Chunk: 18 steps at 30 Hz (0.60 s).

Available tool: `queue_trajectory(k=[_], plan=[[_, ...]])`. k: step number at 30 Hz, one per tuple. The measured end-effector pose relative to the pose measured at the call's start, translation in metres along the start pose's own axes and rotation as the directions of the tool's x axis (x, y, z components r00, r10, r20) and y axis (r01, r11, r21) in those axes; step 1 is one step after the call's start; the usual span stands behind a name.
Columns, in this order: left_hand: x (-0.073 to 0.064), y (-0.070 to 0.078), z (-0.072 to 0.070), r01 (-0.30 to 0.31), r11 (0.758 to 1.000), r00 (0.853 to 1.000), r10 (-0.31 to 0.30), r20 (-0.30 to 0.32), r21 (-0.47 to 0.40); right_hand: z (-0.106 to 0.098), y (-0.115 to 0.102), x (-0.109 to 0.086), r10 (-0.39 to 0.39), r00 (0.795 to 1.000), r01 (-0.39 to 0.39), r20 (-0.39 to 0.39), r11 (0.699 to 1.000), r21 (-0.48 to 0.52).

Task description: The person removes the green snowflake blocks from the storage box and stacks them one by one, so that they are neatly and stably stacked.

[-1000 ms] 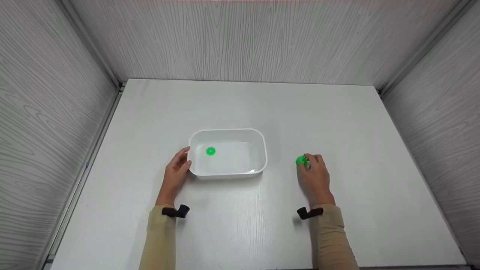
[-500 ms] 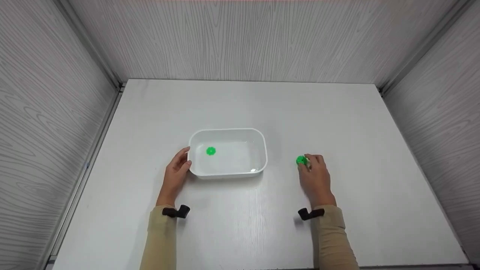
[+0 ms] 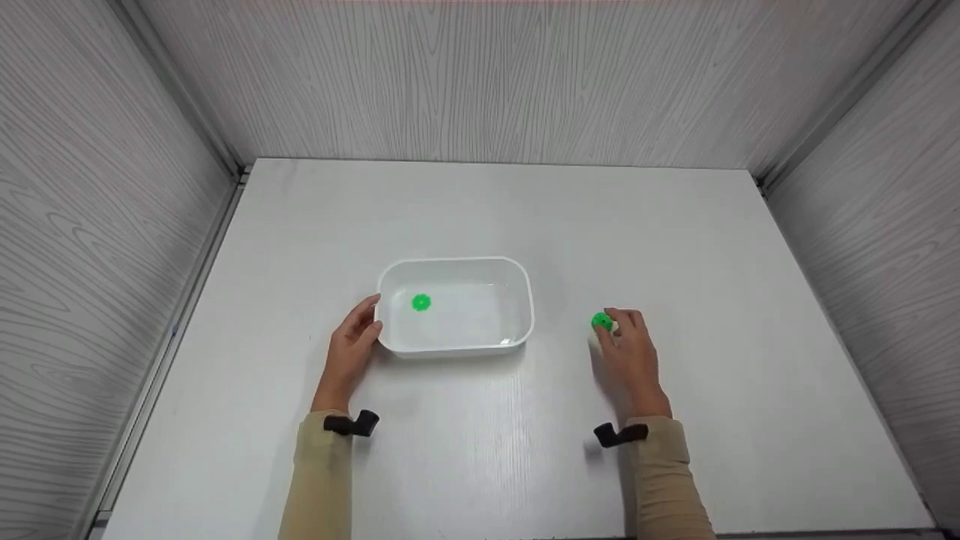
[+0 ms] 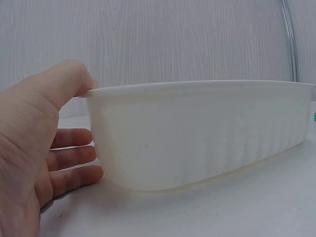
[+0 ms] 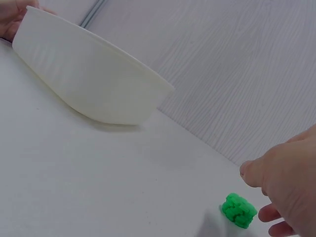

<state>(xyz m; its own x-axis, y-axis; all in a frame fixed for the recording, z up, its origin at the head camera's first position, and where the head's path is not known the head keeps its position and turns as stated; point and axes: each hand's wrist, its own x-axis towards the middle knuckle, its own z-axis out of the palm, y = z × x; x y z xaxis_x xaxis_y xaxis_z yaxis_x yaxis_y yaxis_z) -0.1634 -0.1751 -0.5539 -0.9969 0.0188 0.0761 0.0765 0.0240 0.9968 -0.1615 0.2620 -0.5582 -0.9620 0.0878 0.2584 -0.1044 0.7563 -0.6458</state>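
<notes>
A white rectangular tub [image 3: 454,352] stands on the table, and a small green flower-shaped disc [image 3: 421,302] lies inside it near the left end. My left hand [image 3: 351,349] holds the tub's left end, thumb on the rim [image 4: 91,91] and fingers against the outer wall. To the right of the tub is a small, lumpy, round green piece [image 5: 239,211]. My right hand [image 3: 628,356] is around it, fingertips right at its side. In the right wrist view the thumb [image 5: 253,173] stands above the piece with a gap between them.
A white table [image 3: 480,465] spreads under both arms. Grey wood-grain panels [image 3: 480,82] rise behind it and on both sides. Each sleeve cuff carries a black camera mount, such as the left cuff mount [image 3: 352,424].
My right fingertips shift slightly left over the green piece, and more of its round face shows. The left hand, tub and disc stay as they were.
</notes>
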Motion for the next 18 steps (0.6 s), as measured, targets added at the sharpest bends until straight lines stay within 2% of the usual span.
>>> queue_trajectory(k=[9,18], plan=[[0.001,-0.002,0.0,0.03,0.999,0.999,-0.03,-0.013,0.012,0.0,-0.014,0.003,-0.094,0.995,0.093,-0.025,0.996,-0.01],[0.0,-0.002,-0.001,-0.009,1.0,1.0,0.009,0.007,0.01,0.001,-0.033,0.006,-0.211,0.976,0.211,-0.047,0.978,-0.008]])
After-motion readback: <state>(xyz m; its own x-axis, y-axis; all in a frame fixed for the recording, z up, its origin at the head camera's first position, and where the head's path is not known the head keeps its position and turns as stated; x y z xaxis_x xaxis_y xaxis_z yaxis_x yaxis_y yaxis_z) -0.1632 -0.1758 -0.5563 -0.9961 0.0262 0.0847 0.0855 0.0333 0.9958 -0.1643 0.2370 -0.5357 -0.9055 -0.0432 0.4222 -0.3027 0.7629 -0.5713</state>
